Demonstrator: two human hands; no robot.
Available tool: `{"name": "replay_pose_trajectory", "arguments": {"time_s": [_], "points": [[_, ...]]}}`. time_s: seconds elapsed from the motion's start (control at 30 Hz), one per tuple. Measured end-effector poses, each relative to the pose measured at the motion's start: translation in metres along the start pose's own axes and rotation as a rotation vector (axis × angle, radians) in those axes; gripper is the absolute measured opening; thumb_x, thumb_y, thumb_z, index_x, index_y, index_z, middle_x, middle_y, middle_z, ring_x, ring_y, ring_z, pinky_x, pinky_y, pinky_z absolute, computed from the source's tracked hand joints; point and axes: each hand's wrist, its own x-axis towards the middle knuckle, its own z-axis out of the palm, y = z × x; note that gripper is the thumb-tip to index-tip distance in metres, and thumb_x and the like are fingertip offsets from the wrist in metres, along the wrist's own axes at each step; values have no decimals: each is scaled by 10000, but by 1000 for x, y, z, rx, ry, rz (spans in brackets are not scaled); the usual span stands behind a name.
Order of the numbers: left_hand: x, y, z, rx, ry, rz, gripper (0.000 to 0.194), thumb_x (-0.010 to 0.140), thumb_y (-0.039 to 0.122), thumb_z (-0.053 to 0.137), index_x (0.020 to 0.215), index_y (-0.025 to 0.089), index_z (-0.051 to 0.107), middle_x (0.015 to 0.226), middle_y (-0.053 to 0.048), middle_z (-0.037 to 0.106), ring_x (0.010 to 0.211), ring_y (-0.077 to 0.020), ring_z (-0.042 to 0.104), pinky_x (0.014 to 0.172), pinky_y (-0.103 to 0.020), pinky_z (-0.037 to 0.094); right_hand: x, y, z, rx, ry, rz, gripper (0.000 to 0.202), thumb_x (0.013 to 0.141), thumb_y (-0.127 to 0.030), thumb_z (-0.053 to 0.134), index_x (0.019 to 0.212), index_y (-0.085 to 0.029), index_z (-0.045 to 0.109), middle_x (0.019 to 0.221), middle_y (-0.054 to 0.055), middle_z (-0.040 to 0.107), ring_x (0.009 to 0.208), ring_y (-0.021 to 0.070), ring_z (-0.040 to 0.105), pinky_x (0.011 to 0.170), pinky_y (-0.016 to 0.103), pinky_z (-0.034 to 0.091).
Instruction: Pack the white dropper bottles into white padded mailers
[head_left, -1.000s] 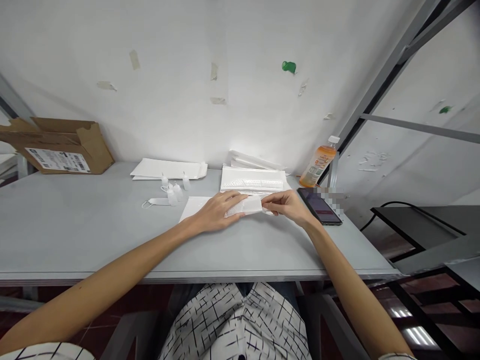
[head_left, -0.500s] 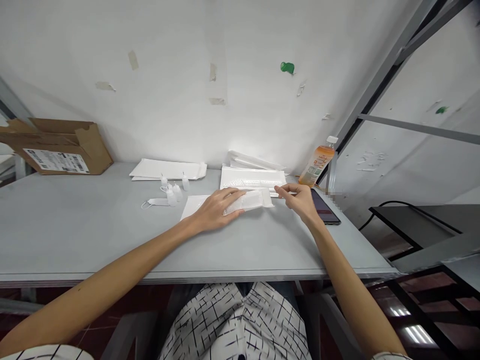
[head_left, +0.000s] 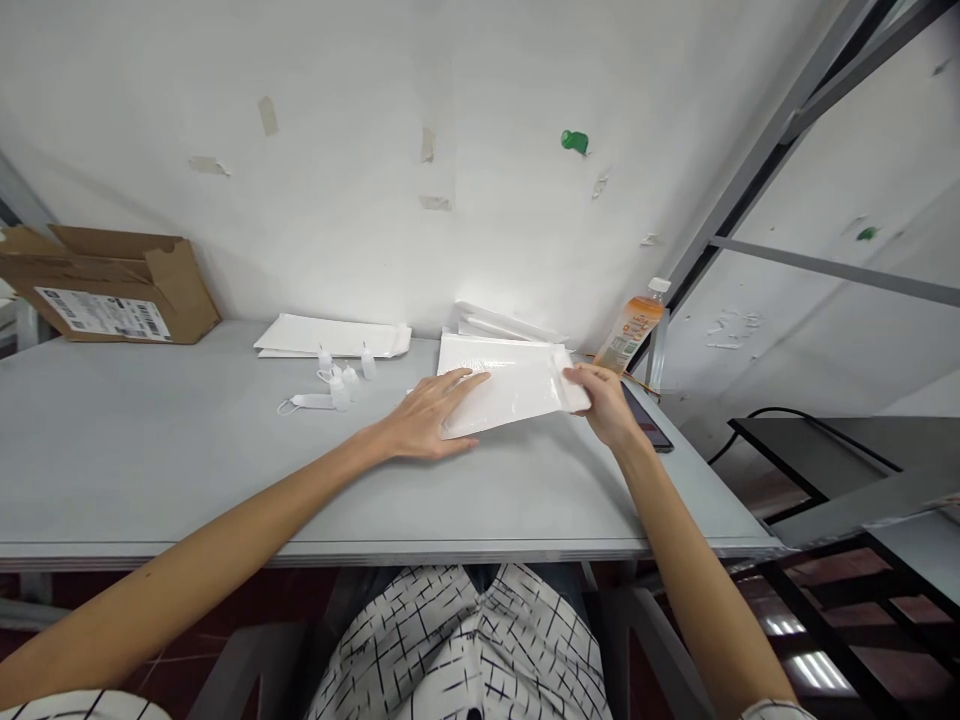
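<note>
A flat white packet (head_left: 517, 395) with a clear, shiny cover lies slanted at the middle of the table. My right hand (head_left: 604, 400) pinches its right end between thumb and fingers. At the packet's left end, my left hand (head_left: 435, 415) rests with its fingers spread and thumb stretched out, touching the edge. Behind the packet is a stack of white packets (head_left: 461, 352) against the wall. Several small white bottles (head_left: 341, 385) stand and lie to the left of my left hand. Another pile of flat white packets (head_left: 330, 336) is behind them.
An open cardboard box (head_left: 120, 285) sits at the far left of the grey table (head_left: 187, 450). At the right are an orange drink bottle (head_left: 634, 330) and a dark phone (head_left: 649, 420), partly behind my right hand. A metal frame (head_left: 750, 170) rises there.
My right hand has taken hold of the white packet's right end, and the packet now appears wider and flatter. My left hand has shifted slightly left, its fingers spread.
</note>
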Motion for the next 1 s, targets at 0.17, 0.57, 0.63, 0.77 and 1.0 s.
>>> {"name": "replay_pose_trajectory", "arguments": {"time_s": [0.17, 0.57, 0.63, 0.77, 1.0], "points": [[1, -3, 0, 17, 37, -26, 832, 817, 337, 623, 1552, 262, 240, 1495, -137, 440, 1334, -349, 445, 1093, -550, 371, -3, 0, 4, -3, -51, -11, 500, 672, -564, 789, 531, -193, 486, 464, -40, 410, 395, 73, 366, 358, 218, 236], [2, -3, 7, 191, 225, -11, 698, 797, 341, 677, 1442, 228, 437, 1411, -183, 460, 1288, -384, 458, 1036, -568, 391, -12, 6, 19, -135, -368, 46, 417, 722, -525, 783, 723, -145, 610, 593, 19, 597, 486, 165, 625, 415, 245, 421], [4, 1, 6, 182, 303, -1, 678, 811, 471, 689, 1413, 246, 472, 1489, -175, 384, 1365, -408, 370, 1081, -597, 338, -10, 6, 18, -94, -290, 55, 403, 679, -485, 819, 717, -145, 606, 608, 22, 597, 499, 174, 636, 412, 249, 433], [7, 8, -3, 185, 506, -28, 565, 860, 541, 638, 1355, 296, 519, 1576, -111, 281, 1455, -400, 242, 1126, -635, 257, 3, 1, 5, 51, -48, -12, 332, 646, -368, 837, 770, -149, 621, 717, 47, 634, 522, 158, 628, 412, 252, 460], [5, -7, 3, 179, 430, -88, 410, 909, 430, 592, 1266, 227, 599, 1507, -155, 374, 1412, -381, 335, 1123, -617, 296, 56, 1, -18, 148, 180, 180, 150, 697, -108, 707, 743, -159, 574, 590, 48, 633, 477, 116, 570, 446, 210, 527]]}}
